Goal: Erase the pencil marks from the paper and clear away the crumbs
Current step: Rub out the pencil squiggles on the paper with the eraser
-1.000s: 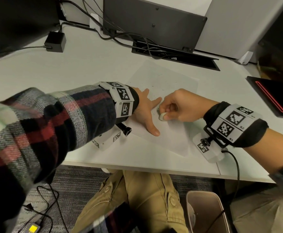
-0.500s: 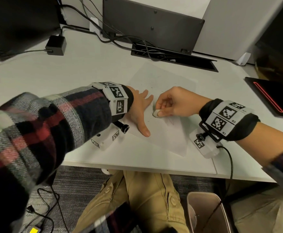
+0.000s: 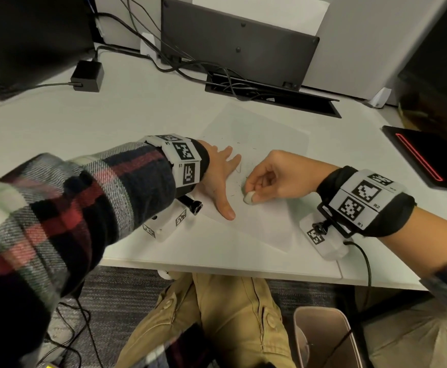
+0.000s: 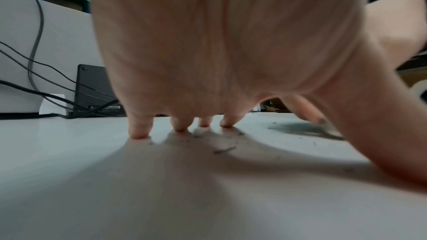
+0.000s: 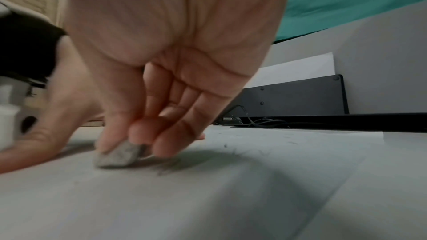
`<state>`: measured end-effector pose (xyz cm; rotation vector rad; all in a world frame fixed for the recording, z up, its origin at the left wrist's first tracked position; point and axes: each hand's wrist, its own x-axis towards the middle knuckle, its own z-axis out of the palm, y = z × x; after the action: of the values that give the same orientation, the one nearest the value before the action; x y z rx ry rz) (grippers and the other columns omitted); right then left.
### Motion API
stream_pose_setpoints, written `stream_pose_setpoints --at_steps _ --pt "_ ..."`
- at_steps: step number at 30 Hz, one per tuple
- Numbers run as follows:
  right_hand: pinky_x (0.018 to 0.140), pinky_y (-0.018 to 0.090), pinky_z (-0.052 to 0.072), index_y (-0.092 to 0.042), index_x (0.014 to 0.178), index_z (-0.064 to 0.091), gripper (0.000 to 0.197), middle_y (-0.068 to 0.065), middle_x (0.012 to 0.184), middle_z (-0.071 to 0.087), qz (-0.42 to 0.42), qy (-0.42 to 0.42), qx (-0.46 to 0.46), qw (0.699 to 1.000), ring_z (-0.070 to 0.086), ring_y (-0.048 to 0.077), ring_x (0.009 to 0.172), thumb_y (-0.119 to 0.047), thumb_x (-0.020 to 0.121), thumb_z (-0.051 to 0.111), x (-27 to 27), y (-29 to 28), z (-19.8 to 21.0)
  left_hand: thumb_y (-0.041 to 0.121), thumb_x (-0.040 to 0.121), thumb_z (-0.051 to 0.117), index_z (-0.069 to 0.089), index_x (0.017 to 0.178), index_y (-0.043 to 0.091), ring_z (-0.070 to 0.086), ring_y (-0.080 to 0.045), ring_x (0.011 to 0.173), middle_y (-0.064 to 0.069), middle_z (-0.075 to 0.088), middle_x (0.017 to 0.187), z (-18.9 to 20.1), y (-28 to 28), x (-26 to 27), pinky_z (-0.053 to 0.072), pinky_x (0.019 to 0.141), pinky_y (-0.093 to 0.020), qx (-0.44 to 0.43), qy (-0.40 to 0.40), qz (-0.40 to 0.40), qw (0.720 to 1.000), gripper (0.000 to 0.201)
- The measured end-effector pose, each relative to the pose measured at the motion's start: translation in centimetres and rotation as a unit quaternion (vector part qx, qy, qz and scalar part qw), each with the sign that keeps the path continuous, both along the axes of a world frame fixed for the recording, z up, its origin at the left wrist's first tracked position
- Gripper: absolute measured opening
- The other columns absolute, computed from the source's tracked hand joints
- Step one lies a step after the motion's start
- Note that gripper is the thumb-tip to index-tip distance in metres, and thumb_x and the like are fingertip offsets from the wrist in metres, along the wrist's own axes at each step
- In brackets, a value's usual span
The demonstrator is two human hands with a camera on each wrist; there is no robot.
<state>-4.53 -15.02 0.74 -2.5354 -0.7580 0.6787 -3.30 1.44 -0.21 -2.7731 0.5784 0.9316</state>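
A white sheet of paper (image 3: 264, 134) lies on the desk with faint pencil marks and dark eraser crumbs (image 4: 224, 150) scattered on it. My left hand (image 3: 221, 179) lies flat on the sheet's left part, its fingertips (image 4: 139, 132) spread and pressing down. My right hand (image 3: 272, 176) pinches a small grey eraser (image 3: 248, 198) between thumb and fingers. The eraser (image 5: 117, 155) touches the paper just right of my left thumb, beside smudged pencil strokes (image 5: 171, 166).
A black cable tray (image 3: 270, 95) with cords runs behind the paper below a dark panel (image 3: 238, 41). A black power brick (image 3: 88, 75) sits at the back left. A dark device with a red line (image 3: 424, 160) lies at the right. A bin (image 3: 326, 338) stands under the desk edge.
My right hand has slid the eraser back and forth across the paper beside my left thumb. My left hand has stayed flat on the sheet.
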Motion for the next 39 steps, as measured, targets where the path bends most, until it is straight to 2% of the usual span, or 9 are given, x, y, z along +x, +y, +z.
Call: stream_pose_setpoints --at_steps 7,10,13,17,21,25,29,34,39 --pt "0.065 0.016 0.049 -0.016 0.09 0.069 0.014 -0.008 0.071 0.062 -0.091 -0.085 0.058 0.991 0.055 0.0 0.057 -0.017 0.077 0.074 2.1 -1.6 0.3 0.073 0.06 0.065 -0.023 0.145 0.026 -0.013 -0.023 0.144 0.0 -0.024 0.155 0.1 0.1 -0.2 0.003 0.115 -0.045 -0.013 -0.014 0.0 1.0 0.131" --pt "0.061 0.007 0.045 -0.014 0.093 0.071 0.017 -0.003 0.078 0.067 -0.061 -0.067 0.004 0.996 0.054 -0.007 0.057 -0.014 0.077 0.074 2.4 -1.8 -0.2 0.077 0.061 0.059 -0.021 0.145 0.03 -0.009 -0.024 0.145 0.0 -0.02 0.156 0.0 -0.3 -0.4 0.006 0.115 -0.046 -0.02 -0.023 0.014 0.999 0.126" --pt "0.062 0.006 0.044 -0.015 0.095 0.071 0.018 0.001 0.085 0.07 -0.056 -0.066 0.002 0.996 0.055 -0.009 0.059 -0.014 0.077 0.074 2.6 -2.0 -0.5 0.082 0.062 0.053 -0.019 0.145 0.035 -0.002 -0.029 0.145 -0.006 -0.017 0.156 0.1 -1.3 -0.5 0.015 0.113 -0.047 -0.021 -0.02 0.034 0.999 0.12" --pt "0.064 0.006 0.045 -0.016 0.094 0.071 0.017 -0.001 0.085 0.069 -0.052 -0.074 0.002 0.996 0.055 -0.007 0.061 -0.015 0.077 0.073 2.9 -1.9 -0.7 0.077 0.069 0.054 -0.013 0.148 0.026 0.0 -0.027 0.145 -0.006 -0.014 0.156 0.1 -2.4 -0.8 0.017 0.113 -0.044 -0.059 -0.028 0.038 0.997 0.115" --pt "0.067 0.015 0.047 -0.02 0.086 0.071 0.011 0.0 0.082 0.068 -0.043 -0.08 0.012 0.996 0.054 0.001 0.062 -0.015 0.076 0.074 2.7 -1.7 -0.7 0.072 0.073 0.055 -0.014 0.149 0.024 -0.003 -0.019 0.145 -0.002 -0.018 0.156 0.0 -2.6 -0.7 0.014 0.115 -0.04 -0.084 -0.016 0.029 0.996 0.113" --pt "0.069 0.024 0.049 -0.018 0.079 0.072 0.007 0.004 0.08 0.071 -0.028 -0.025 0.026 0.999 0.055 0.002 0.063 -0.014 0.074 0.076 1.9 -1.8 -0.2 0.076 0.069 0.054 -0.019 0.147 0.025 -0.013 -0.018 0.144 -0.001 -0.023 0.155 0.0 -2.7 -0.7 0.006 0.115 -0.042 -0.069 -0.006 0.031 0.997 0.119" --pt "0.065 0.015 0.047 -0.013 0.081 0.074 0.008 0.004 0.08 0.072 -0.003 0.01 0.029 1.0 0.056 0.002 0.063 -0.013 0.073 0.076 1.0 -2.0 0.0 0.077 0.067 0.055 -0.02 0.146 0.026 -0.016 -0.017 0.144 0.0 -0.024 0.155 0.0 -2.7 -0.7 0.003 0.115 -0.042 -0.063 -0.003 0.034 0.997 0.12" --pt "0.061 0.008 0.041 -0.016 0.086 0.071 0.009 -0.015 0.07 0.061 0.001 -0.1 -0.018 0.995 0.052 -0.006 0.059 -0.016 0.077 0.074 2.1 -1.3 -0.3 0.074 0.07 0.055 -0.017 0.148 0.026 -0.007 -0.019 0.145 0.0 -0.021 0.156 0.5 -2.9 -1.0 0.008 0.115 -0.041 -0.063 -0.013 0.026 0.998 0.116" --pt "0.063 0.012 0.044 -0.027 0.079 0.069 0.012 -0.002 0.075 0.067 0.029 -0.022 -0.015 0.999 0.052 0.001 0.06 -0.016 0.077 0.074 0.7 -1.6 -0.2 0.076 0.068 0.055 -0.02 0.147 0.025 -0.015 -0.018 0.144 -0.001 -0.024 0.155 0.3 -2.8 -0.9 0.002 0.115 -0.042 -0.056 -0.001 0.033 0.998 0.12"
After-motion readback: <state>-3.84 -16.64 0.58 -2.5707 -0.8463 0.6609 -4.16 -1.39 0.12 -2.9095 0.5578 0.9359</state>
